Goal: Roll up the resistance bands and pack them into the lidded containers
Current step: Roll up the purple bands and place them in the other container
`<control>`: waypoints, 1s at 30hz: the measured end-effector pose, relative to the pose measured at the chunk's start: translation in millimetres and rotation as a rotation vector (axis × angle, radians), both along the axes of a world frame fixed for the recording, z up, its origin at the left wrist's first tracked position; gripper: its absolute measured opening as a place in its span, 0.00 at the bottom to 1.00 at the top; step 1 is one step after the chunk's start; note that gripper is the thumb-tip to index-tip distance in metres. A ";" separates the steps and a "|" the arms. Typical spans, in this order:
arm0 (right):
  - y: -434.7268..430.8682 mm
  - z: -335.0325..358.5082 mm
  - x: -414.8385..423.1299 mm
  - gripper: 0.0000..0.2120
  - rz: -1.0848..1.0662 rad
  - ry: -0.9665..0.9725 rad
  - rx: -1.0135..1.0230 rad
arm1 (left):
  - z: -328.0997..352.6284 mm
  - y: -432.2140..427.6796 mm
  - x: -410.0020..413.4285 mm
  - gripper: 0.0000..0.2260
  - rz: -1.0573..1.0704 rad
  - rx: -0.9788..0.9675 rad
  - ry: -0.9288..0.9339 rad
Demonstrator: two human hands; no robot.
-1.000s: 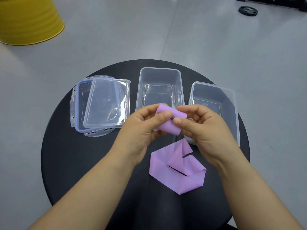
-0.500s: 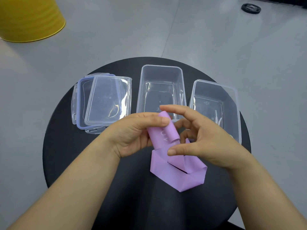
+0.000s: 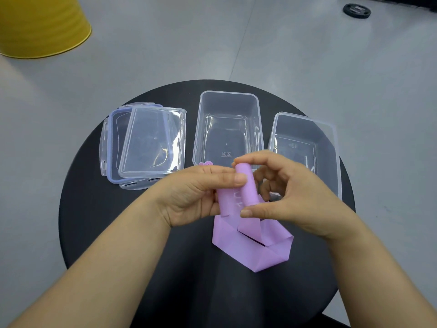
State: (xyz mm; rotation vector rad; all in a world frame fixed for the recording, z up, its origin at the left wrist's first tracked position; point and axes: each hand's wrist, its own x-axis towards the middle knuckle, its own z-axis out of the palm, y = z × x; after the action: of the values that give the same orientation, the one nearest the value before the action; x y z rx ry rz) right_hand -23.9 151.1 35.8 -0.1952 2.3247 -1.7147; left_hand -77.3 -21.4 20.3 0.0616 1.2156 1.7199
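Nearest: loose tail of the purple resistance band (image 3: 250, 253) lies folded flat on the black round table (image 3: 94, 221), just below both hands & partly under the R wrist.

Above it the rolled part (image 3: 228, 201) stands tilted, top end leaning away & to the right, held up off the table betw. the two hands. White lettering shows on it, too small to read.

L hand (image 3: 194, 195): fingers & thumb curled round the roll from its left side, thumb tip across the front near the top.

R hand (image 3: 295, 200): half open, fingers arched. Index tip sits on the roll's top end, thumb tip presses the band just under the roll; other fingers curl behind it, contact not clear.

A small pink spiral (image 3: 206, 163) peeks over the L knuckles; can't tell what it belongs to.

Beyond the hands: middle container (image 3: 228, 94) & right container (image 3: 305, 129), both clear, lidless, side by side. Left of them, two clear lids (image 3: 151, 143) stacked askew.

Far, on the grey floor: yellow bucket (image 3: 42, 27) top left, dark weight plate (image 3: 356, 10) top right.
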 end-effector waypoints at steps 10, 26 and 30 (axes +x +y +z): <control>3.6 -5.6 -1.3 0.28 -0.074 -0.070 -0.375 | 3.8 3.0 0.7 0.15 0.205 -0.044 -0.071; -0.7 -9.2 -3.0 0.34 -0.132 0.116 0.016 | 0.5 8.3 3.5 0.13 0.280 -0.032 -0.090; -1.0 -9.5 -2.8 0.34 -0.158 0.153 -0.117 | 1.0 10.3 5.1 0.13 0.289 -0.018 -0.118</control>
State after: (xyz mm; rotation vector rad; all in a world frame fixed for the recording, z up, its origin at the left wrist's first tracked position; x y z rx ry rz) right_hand -26.7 150.0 26.2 -0.1736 2.4050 -1.9786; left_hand -72.2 -11.1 21.3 -0.2334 1.1963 1.9306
